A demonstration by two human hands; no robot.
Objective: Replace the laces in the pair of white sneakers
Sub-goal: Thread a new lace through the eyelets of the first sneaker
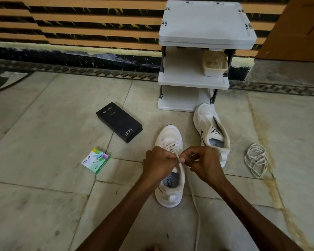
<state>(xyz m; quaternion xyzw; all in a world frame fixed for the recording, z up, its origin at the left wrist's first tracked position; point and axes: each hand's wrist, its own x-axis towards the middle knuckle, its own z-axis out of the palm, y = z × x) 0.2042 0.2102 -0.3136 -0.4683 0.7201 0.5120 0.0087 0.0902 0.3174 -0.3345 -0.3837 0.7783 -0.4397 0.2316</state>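
Observation:
A white sneaker (169, 138) stands on the floor in front of me, toe pointing away, with a white lace (195, 200) crossed through its front eyelets. My left hand (157, 163) and my right hand (204, 163) meet over the tongue area, both pinching the lace. A long free end trails down over the floor toward me. The second white sneaker (209, 125) stands to the right and farther off, with no lace in its eyelets. A loose coil of white lace (256, 159) lies on the floor at the right.
A black phone box (119, 122) and a small green and white Odonil box (95, 160) lie on the tiled floor to the left. A white three-tier shelf (205, 38) stands behind the shoes, with a lidded tub (215, 65) on its middle tier.

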